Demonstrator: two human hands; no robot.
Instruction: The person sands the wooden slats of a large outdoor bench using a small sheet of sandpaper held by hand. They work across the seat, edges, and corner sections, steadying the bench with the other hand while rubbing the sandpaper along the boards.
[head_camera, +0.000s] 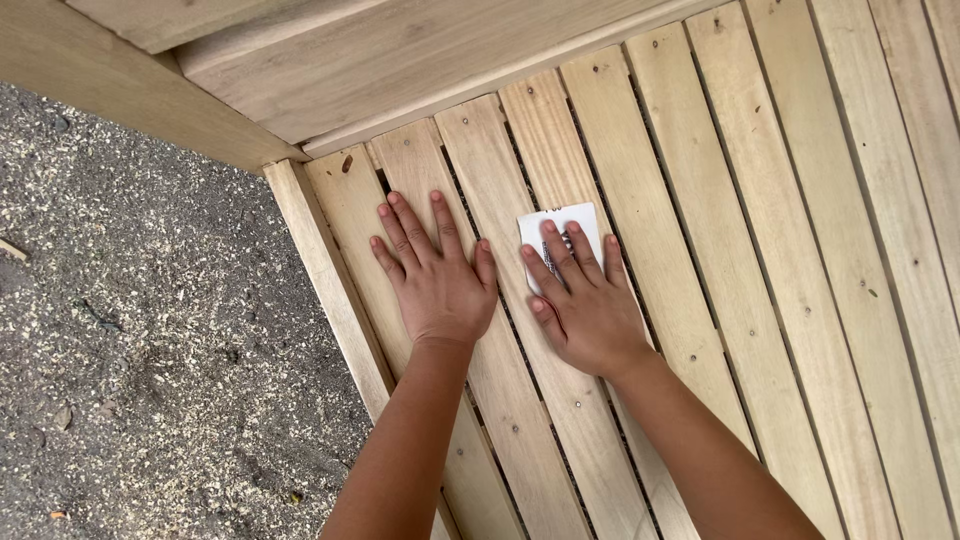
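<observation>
My left hand (435, 275) lies flat, palm down, fingers spread, on a pale wooden slat of a slatted wooden surface (760, 250). It holds nothing. My right hand (585, 300) presses flat on a small white rectangular sheet (575, 220), likely sandpaper, its printed back facing up. The sheet rests on a slat beside the left hand, and my fingers cover its lower half. The two hands almost touch at the thumbs.
Thicker wooden boards (400, 70) frame the slats along the top. The slatted piece ends at a side rail (325, 290) on the left. Beyond it is dark gravelly ground (130, 330) strewn with sawdust and wood chips. Narrow gaps run between slats.
</observation>
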